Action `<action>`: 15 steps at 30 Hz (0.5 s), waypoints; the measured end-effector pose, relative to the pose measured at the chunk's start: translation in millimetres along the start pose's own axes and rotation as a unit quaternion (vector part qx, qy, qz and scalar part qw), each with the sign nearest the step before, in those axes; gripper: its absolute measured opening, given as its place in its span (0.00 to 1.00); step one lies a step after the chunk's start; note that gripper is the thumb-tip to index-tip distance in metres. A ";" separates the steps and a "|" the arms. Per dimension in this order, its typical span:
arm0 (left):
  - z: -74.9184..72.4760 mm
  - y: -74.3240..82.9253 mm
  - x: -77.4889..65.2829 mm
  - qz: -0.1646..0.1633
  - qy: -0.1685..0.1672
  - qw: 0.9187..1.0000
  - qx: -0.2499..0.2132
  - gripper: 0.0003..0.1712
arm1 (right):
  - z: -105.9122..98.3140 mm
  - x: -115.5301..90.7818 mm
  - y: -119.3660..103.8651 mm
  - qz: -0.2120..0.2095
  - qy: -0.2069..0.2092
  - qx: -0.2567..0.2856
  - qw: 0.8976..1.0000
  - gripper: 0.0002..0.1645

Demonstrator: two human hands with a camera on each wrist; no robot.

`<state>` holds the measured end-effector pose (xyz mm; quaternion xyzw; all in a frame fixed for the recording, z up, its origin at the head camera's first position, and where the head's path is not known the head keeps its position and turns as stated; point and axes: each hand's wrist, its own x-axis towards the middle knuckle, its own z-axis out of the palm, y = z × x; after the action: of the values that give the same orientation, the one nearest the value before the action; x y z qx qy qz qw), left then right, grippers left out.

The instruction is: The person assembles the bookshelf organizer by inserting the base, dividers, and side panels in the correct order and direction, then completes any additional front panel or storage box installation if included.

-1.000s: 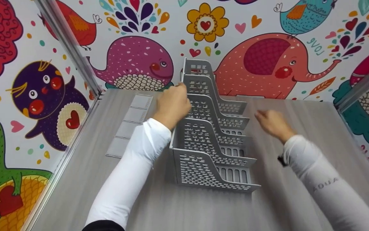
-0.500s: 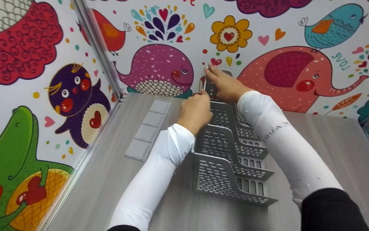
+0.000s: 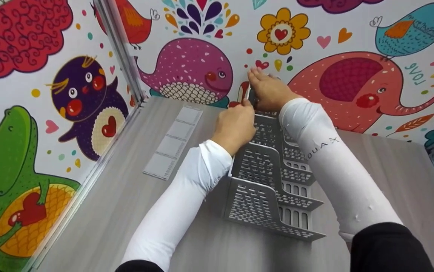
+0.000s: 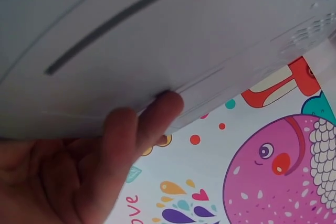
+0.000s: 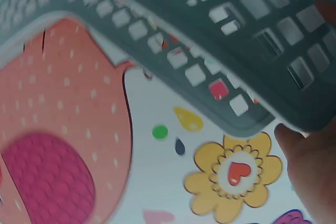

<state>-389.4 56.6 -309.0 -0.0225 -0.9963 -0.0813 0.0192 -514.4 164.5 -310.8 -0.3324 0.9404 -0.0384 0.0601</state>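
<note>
A grey perforated file rack with several stepped dividers stands upright on the table. My left hand is curled at the rack's left side, towards its far end. In the left wrist view, its fingers lie against the smooth grey back panel near the edge. Up at the far end, my right hand reaches over the top of the farthest dividers. The right wrist view has the right hand holding the corner of a perforated divider. Part of the far end is hidden behind both hands.
A flat grey strip marked off into several sections lies on the table left of the rack. Behind the rack rises a wall printed with cartoon animals. A metal frame post marks the left corner.
My right hand has come from right of the rack to the top of its far end and stays there. The left hand keeps its hold at the left side. The head view has shifted.
</note>
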 end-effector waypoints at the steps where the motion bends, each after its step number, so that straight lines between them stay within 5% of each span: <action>1: -4.6 1.1 1.0 0.000 -0.001 1.000 0.000 0.37 | -5.1 -1.7 0.6 -0.003 0.009 -0.007 1.000 0.53; 7: -28.5 21.2 9.7 0.037 -0.021 0.999 0.017 0.38 | -31.9 -22.8 16.1 0.042 0.049 -0.044 0.997 0.50; 15: -23.4 29.5 11.2 0.037 -0.020 0.999 0.032 0.36 | -45.1 -16.8 -2.4 0.113 -0.023 -0.121 0.986 0.44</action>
<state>-398.4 82.3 -280.8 -0.0605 -0.9970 -0.0485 0.0034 -506.2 174.7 -264.4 -0.2295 0.9681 0.0904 0.0449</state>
